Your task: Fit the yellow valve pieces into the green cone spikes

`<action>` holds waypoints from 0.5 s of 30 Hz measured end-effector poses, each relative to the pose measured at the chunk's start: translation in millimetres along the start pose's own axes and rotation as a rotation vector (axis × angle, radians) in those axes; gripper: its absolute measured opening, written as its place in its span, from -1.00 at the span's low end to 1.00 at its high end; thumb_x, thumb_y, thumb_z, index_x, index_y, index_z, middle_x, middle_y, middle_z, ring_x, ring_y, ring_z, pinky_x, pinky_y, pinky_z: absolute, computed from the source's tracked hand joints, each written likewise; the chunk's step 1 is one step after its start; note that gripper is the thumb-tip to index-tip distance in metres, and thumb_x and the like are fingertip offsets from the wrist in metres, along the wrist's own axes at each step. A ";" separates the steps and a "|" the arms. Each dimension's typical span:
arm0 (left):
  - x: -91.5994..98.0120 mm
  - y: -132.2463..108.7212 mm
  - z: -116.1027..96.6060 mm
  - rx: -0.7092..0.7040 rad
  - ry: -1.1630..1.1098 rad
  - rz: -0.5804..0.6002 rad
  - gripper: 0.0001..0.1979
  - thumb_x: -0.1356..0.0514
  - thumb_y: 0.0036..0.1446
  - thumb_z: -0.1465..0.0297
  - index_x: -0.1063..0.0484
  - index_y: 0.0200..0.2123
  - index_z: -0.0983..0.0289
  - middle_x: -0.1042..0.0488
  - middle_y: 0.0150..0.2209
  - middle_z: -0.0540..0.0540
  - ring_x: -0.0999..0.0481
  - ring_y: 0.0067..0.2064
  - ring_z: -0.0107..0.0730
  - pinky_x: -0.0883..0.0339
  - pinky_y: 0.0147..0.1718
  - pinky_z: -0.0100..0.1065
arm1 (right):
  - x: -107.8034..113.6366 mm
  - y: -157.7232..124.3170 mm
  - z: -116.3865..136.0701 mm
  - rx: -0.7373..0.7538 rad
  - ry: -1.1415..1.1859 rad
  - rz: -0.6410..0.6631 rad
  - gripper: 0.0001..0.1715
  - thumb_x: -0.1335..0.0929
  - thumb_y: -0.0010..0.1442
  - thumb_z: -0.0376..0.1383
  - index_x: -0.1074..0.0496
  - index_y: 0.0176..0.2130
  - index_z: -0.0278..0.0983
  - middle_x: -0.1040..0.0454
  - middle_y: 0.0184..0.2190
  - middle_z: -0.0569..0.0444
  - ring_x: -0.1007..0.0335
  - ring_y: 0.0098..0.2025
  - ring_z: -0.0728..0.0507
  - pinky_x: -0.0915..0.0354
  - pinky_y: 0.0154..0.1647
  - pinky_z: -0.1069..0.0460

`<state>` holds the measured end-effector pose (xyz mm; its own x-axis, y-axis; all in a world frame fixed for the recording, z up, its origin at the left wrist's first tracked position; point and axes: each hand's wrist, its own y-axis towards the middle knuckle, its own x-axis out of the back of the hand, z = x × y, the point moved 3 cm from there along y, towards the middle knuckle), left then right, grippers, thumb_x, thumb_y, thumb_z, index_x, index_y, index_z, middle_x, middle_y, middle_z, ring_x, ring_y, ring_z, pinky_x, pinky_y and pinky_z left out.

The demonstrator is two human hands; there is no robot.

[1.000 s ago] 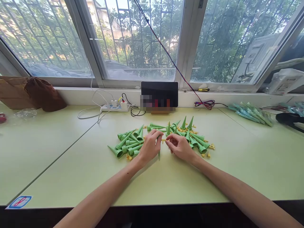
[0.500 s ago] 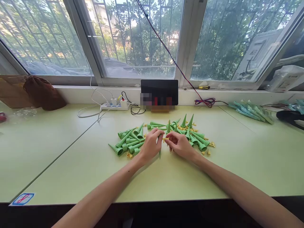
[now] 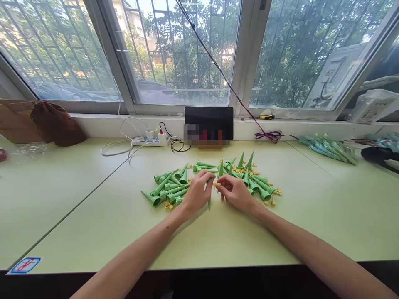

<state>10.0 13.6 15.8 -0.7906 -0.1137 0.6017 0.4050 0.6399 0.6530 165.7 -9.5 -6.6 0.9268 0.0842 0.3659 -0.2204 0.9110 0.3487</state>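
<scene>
My left hand (image 3: 197,192) is closed around a green plastic watering spike (image 3: 209,204); its tip points down below my fingers and its upper part is mostly hidden. In my right hand (image 3: 239,193), thumb and fingertips pinch a small yellow plastic valve (image 3: 216,185) against the side of that spike. Exactly how far the two pieces join cannot be made out. Beside my left hand lies a heap of green spikes (image 3: 165,182). More green spikes (image 3: 260,185) lie past my right hand, a few standing upright, with small yellow valves (image 3: 273,202) scattered among them.
A dark tablet (image 3: 215,120) leans by the window, near a white power strip (image 3: 151,141) with cables. Coiled wire (image 3: 268,136) hangs down to the right. Bagged green pieces (image 3: 330,147) lie at the far right, a brown drawstring bag (image 3: 59,124) at far left.
Both hands keep nearly the same pose. My right hand has shifted very slightly left, closer to my left hand, with the yellow valve. The camera view has tilted slightly.
</scene>
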 end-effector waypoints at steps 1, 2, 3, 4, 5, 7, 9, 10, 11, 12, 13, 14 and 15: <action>0.0 -0.1 0.0 -0.001 -0.002 0.000 -0.82 -0.09 0.26 0.56 -0.47 -0.22 0.24 -0.48 -0.27 0.07 -0.48 -0.27 -0.37 -0.37 -0.23 -0.35 | -0.2 0.1 0.2 -0.002 0.003 0.003 -0.73 -0.32 0.31 -0.09 -0.39 -0.22 -0.26 -0.46 -0.51 0.13 -0.44 -0.56 -0.04 -0.33 -0.49 0.07; 0.0 -0.1 0.0 -0.002 -0.004 0.000 -0.82 -0.09 0.26 0.56 -0.47 -0.22 0.24 -0.48 -0.27 0.07 -0.48 -0.27 -0.37 -0.37 -0.23 -0.35 | -0.4 0.2 0.4 -0.005 0.006 0.007 -0.71 -0.32 0.31 -0.08 -0.39 -0.22 -0.26 -0.48 -0.49 0.12 -0.44 -0.57 -0.04 -0.33 -0.50 0.08; -0.1 -0.2 -0.1 -0.002 -0.007 0.001 -0.82 -0.09 0.26 0.56 -0.47 -0.22 0.24 -0.48 -0.27 0.07 -0.48 -0.27 -0.37 -0.37 -0.23 -0.35 | -0.6 0.2 0.7 -0.008 0.008 0.011 -0.69 -0.31 0.32 -0.06 -0.39 -0.22 -0.26 -0.48 -0.47 0.11 -0.44 -0.57 -0.04 -0.33 -0.52 0.08; -0.3 -0.3 -0.2 -0.001 -0.011 0.003 -0.82 -0.09 0.26 0.56 -0.47 -0.22 0.25 -0.48 -0.27 0.07 -0.48 -0.27 -0.38 -0.37 -0.23 -0.35 | -0.8 0.1 1.0 -0.011 0.009 0.016 -0.67 -0.31 0.32 -0.04 -0.39 -0.23 -0.26 -0.49 -0.47 0.11 -0.44 -0.58 -0.04 -0.33 -0.52 0.08; -0.6 -0.5 -0.2 0.001 -0.014 0.004 -0.82 -0.09 0.26 0.55 -0.47 -0.22 0.25 -0.48 -0.27 0.07 -0.48 -0.26 -0.38 -0.37 -0.23 -0.35 | -0.9 0.0 1.2 -0.015 0.008 0.020 -0.66 -0.30 0.32 -0.03 -0.39 -0.24 -0.26 -0.48 -0.48 0.12 -0.44 -0.59 -0.03 -0.33 -0.53 0.08; -1.2 -0.9 -0.2 0.009 -0.016 0.009 -0.83 -0.09 0.27 0.55 -0.47 -0.21 0.25 -0.48 -0.27 0.07 -0.48 -0.26 -0.38 -0.37 -0.23 -0.36 | -1.0 -0.2 1.3 -0.024 0.002 0.026 -0.64 -0.30 0.33 -0.01 -0.39 -0.26 -0.26 -0.47 -0.50 0.13 -0.43 -0.62 -0.03 -0.33 -0.54 0.08; -1.9 -1.5 0.1 0.011 -0.018 0.012 -0.83 -0.09 0.28 0.54 -0.47 -0.21 0.26 -0.48 -0.27 0.07 -0.47 -0.27 -0.38 -0.37 -0.24 -0.36 | -1.1 -0.3 0.8 -0.037 -0.002 0.035 -0.61 -0.28 0.33 0.00 -0.39 -0.30 -0.25 -0.45 -0.53 0.14 -0.40 -0.65 -0.03 -0.30 -0.59 0.08; -2.2 -1.8 0.4 0.011 -0.019 0.013 -0.83 -0.09 0.28 0.54 -0.47 -0.21 0.25 -0.48 -0.27 0.07 -0.47 -0.27 -0.38 -0.37 -0.24 -0.36 | -1.2 -0.4 0.3 -0.046 -0.004 0.041 -0.59 -0.27 0.34 0.01 -0.38 -0.33 -0.25 -0.44 -0.55 0.15 -0.39 -0.67 -0.03 -0.28 -0.62 0.08; -2.6 -2.2 0.7 0.009 -0.021 0.015 -0.83 -0.09 0.28 0.54 -0.46 -0.21 0.25 -0.48 -0.27 0.07 -0.47 -0.26 -0.38 -0.37 -0.24 -0.36 | -1.3 -0.5 -0.3 -0.054 -0.010 0.045 -0.57 -0.26 0.35 0.01 -0.37 -0.36 -0.25 -0.42 -0.57 0.16 -0.38 -0.68 -0.03 -0.26 -0.65 0.08; -3.0 -2.4 1.1 0.008 -0.022 0.019 -0.83 -0.08 0.29 0.54 -0.46 -0.20 0.25 -0.48 -0.26 0.07 -0.47 -0.26 -0.37 -0.37 -0.24 -0.36 | -1.3 -0.6 -0.8 -0.061 -0.021 0.050 -0.56 -0.25 0.35 0.01 -0.36 -0.38 -0.25 -0.41 -0.58 0.16 -0.37 -0.70 -0.03 -0.24 -0.67 0.08; -3.3 -2.7 1.5 0.007 -0.022 0.022 -0.83 -0.08 0.29 0.54 -0.46 -0.20 0.24 -0.48 -0.26 0.07 -0.47 -0.26 -0.37 -0.37 -0.23 -0.35 | -1.3 -0.7 -1.2 -0.065 -0.034 0.053 -0.54 -0.24 0.36 0.01 -0.35 -0.41 -0.25 -0.39 -0.59 0.16 -0.36 -0.71 -0.03 -0.23 -0.68 0.08; -3.6 -2.8 1.9 0.006 -0.022 0.026 -0.82 -0.08 0.29 0.54 -0.46 -0.20 0.24 -0.47 -0.26 0.07 -0.47 -0.26 -0.37 -0.37 -0.23 -0.35 | -1.4 -0.9 -1.5 -0.068 -0.046 0.057 -0.54 -0.23 0.36 0.00 -0.34 -0.42 -0.25 -0.39 -0.60 0.16 -0.35 -0.71 -0.02 -0.22 -0.69 0.08; -3.7 -2.9 2.2 0.007 -0.020 0.029 -0.82 -0.08 0.28 0.55 -0.46 -0.20 0.24 -0.47 -0.26 0.07 -0.47 -0.26 -0.37 -0.36 -0.23 -0.35 | -1.5 -1.0 -1.6 -0.071 -0.053 0.065 -0.54 -0.23 0.37 -0.01 -0.34 -0.42 -0.25 -0.39 -0.60 0.17 -0.34 -0.72 -0.02 -0.20 -0.69 0.08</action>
<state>10.7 13.8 10.6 -0.7876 -0.0800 0.6110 0.4248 0.6478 0.6324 165.0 -9.9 -8.9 0.8936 0.1242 0.4314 -0.2557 0.9307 0.2616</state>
